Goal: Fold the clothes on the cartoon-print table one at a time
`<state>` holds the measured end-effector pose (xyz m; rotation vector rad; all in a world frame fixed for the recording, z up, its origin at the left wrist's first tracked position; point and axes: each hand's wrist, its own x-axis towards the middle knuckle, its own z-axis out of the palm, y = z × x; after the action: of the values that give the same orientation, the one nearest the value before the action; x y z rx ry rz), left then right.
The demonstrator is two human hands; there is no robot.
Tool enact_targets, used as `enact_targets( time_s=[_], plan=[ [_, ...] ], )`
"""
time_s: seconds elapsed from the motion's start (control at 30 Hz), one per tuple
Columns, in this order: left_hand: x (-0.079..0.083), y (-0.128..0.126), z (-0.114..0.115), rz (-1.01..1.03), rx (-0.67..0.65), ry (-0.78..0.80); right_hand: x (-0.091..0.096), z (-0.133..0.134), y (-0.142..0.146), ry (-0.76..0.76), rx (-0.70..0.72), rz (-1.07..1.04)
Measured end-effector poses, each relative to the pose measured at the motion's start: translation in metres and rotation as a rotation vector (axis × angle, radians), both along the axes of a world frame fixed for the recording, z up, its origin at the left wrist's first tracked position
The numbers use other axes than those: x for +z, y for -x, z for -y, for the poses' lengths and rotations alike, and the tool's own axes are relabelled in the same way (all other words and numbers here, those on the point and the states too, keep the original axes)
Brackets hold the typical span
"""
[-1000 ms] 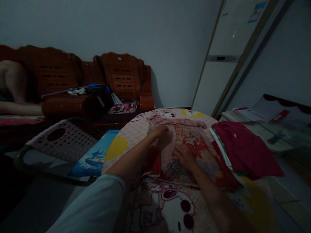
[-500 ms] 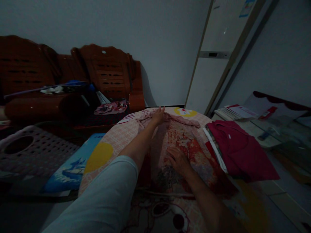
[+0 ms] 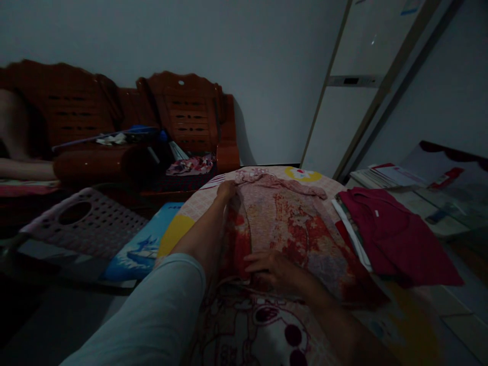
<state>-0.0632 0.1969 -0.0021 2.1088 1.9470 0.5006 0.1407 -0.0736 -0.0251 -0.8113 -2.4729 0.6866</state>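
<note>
Round-edged table (image 3: 204,204) under pink patterned cloth (image 3: 196,211): yellow patches (image 3: 174,232) at ten, one and five o'clock, cartoon print (image 3: 276,330) at six. Red-and-pink garment (image 3: 284,218) spread across middle, bunched edge (image 3: 280,184) toward twelve. Folded clothes pile (image 3: 412,246) at three, just beside garment: magenta piece (image 3: 381,231) on top, white layer (image 3: 351,234) below.

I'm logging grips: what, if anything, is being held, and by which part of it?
Cannot tell: the left hand is at the far left corner of the red-patterned garment, the right hand over its near part.
</note>
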Motion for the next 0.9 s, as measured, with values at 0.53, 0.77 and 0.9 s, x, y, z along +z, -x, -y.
enact_targets(
  time_s=[0.53, 0.77, 0.9],
  plan=[
    [0.039, -0.037, -0.009, -0.029, -0.123, -0.134, 0.034, 0.012, -0.001, -0.209, -0.032, -0.155],
    [0.025, -0.095, 0.0, -0.003, -0.441, -0.123, 0.038, 0.025, 0.001, -0.102, 0.022, 0.04],
    [0.008, -0.114, 0.002, 0.011, -0.541, -0.122, 0.032, 0.023, 0.0, -0.046, 0.019, 0.081]
  ],
)
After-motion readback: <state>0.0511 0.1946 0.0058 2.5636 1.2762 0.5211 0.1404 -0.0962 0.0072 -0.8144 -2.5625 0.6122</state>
